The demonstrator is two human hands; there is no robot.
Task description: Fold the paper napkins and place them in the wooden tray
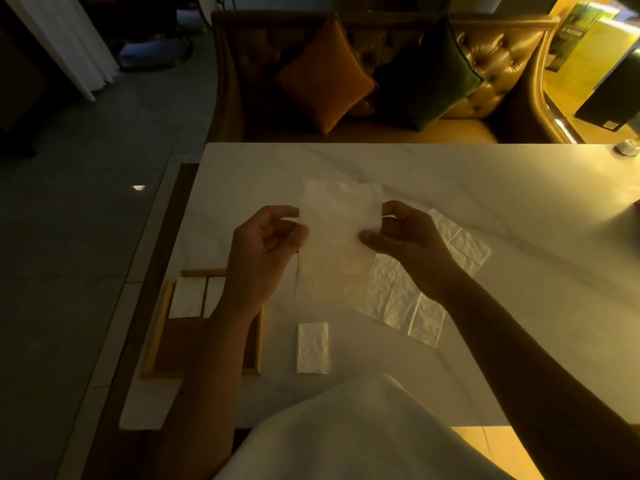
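Above the middle of the white bench (450, 174), the left hand (263, 258) and right hand (405, 244) hold a half-folded paper napkin (336, 244) upright, the fingers of each pinched closed on its side edges. An unfolded napkin (415, 289) lies flat just right of it, and a folded napkin (312, 348) lies nearer. At the near left, the wooden tray (156, 334) holds folded napkins (187, 297) at its far end.

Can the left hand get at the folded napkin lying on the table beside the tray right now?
Probably not yet: the left hand is pinching the held napkin together with the right hand. The folded napkin itself lies uncovered, close below the left forearm.
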